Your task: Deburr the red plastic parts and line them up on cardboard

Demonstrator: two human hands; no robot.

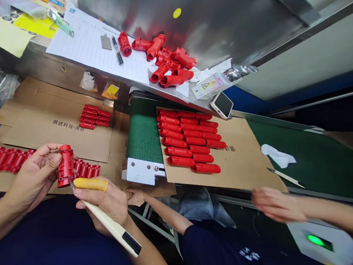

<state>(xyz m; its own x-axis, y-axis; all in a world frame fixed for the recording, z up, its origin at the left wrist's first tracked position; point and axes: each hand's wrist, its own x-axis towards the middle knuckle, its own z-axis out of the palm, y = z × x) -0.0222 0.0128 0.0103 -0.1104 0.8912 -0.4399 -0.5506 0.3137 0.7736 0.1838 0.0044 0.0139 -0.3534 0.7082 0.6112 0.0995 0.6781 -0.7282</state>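
My left hand (37, 173) pinches a red plastic tubular part (65, 165) upright, its cut-out side facing me. In my right hand (107, 203) is a craft knife (112, 228) with a cream handle and a dark end. The blade's tip meets the lower right edge of the red part. A yellow finger cot (92, 183) covers one finger of my right hand. Behind and beside my hands, a row of similar red parts (5, 159) lies on cardboard, partly hidden by my left hand.
More red parts (95, 116) lie on a cardboard sheet (39, 131). Rows of red parts (190, 144) cover cardboard on a green conveyor (144, 125). A metal shelf above holds loose red parts, papers, a pen (117, 51) and a bottle (210, 86). A co-worker's blurred hand (277, 204) is at right.
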